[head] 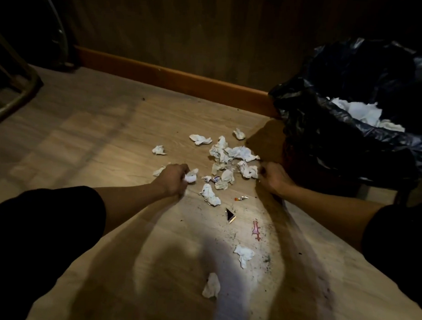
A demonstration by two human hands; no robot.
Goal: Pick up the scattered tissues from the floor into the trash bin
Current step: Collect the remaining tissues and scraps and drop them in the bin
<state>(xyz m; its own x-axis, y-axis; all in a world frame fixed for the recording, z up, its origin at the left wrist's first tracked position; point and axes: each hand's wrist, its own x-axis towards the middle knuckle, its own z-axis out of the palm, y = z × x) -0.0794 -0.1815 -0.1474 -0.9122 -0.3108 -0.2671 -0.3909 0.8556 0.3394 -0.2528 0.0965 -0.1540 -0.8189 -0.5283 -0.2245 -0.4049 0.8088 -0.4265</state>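
At the far left of the scatter, a small crumpled tissue (159, 150) lies alone on the wooden floor (98, 136), a rounded wad with no clear long axis. Just below it the left hand (173, 180) is down at the floor, its fingers curled around a white wad (191, 176) that bulges out on the thumb side; a scrap of tissue (159, 170) peeks from behind the knuckles.

To the right sits the main heap of tissues (229, 158), white, creased and twisted, piled against one another. One elongated piece (210, 194) below the heap runs from upper left to lower right. Nearer the camera two more pieces lie apart: one (243, 254) with a tail pointing down, another (211, 286) stretched roughly top to bottom. Among them are small bits of litter: an orange-tipped wrapper (241, 198), a dark triangular scrap (230, 215) and a pink strip (256, 229).

The right hand (274, 177) rests at the right edge of the heap, fingers bent inward and touching a crumpled tissue (249, 170); whether it actually grips it cannot be told.

Furthest right stands the trash bin (348, 164), lined with a glossy black bag (310, 108) folded over its rim. Inside lie white crumpled tissues (364, 115).
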